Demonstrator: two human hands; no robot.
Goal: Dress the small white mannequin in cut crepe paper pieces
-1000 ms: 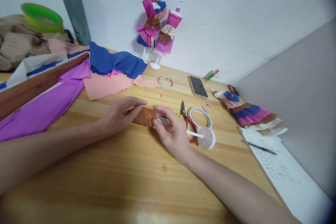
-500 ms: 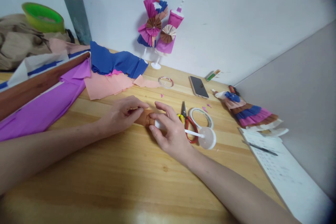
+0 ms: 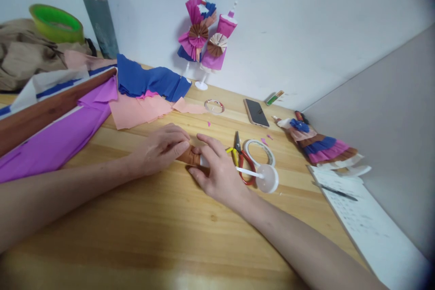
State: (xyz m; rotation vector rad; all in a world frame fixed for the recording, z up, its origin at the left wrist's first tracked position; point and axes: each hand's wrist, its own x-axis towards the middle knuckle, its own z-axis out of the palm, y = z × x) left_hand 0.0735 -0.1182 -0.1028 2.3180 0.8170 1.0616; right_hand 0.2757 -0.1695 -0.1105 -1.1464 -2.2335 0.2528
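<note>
A small white dress form lies on its side on the table, its round base (image 3: 267,178) toward the right. Brown crepe paper (image 3: 190,155) is wrapped about its body. My left hand (image 3: 163,149) is closed at the paper-covered left end, thumb against the fingers; my palm hides that end. Over the body near the white stem lies my right hand (image 3: 219,170), its fingers bent onto the brown paper and its thumb at the near side. Just behind the stem are red-and-yellow-handled scissors (image 3: 242,156) and a white roll of tape (image 3: 259,153).
Crepe paper in purple (image 3: 68,133), blue (image 3: 149,77) and peach (image 3: 139,111) spreads at left. Two dressed miniature forms (image 3: 215,45) stand by the wall. A phone (image 3: 256,113), a clear tape ring (image 3: 214,106), a layered paper dress (image 3: 322,145) and a notebook (image 3: 367,222) lie farther out.
My right thumb has moved slightly left and away from the brown paper, and the fingers have shifted a little. My left hand stays at its end with the fingers slightly lower.
</note>
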